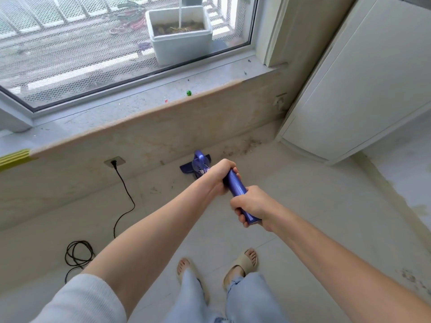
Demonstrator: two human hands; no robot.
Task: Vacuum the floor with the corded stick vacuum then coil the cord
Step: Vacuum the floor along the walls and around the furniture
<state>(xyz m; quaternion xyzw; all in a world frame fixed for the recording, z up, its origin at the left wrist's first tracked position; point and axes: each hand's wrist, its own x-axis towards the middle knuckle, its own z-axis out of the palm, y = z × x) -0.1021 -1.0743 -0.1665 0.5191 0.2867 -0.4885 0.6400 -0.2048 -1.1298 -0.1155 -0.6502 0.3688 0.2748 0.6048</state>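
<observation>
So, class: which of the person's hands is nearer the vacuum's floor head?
Left. The left hand grips the handle further down, closest to the floor head; the right hand grips its upper end.

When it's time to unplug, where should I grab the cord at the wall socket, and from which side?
Grip the black plug itself, not the cord below it. It sits in the socket low on the wall under the sill, cord hanging down to loose loops on the floor, so come from the room side and probably pull straight out from the wall.

There are one vacuum, one cord, two hands, two slippers, one wall socket, one planter box, one green bead and one cabinet.
</observation>
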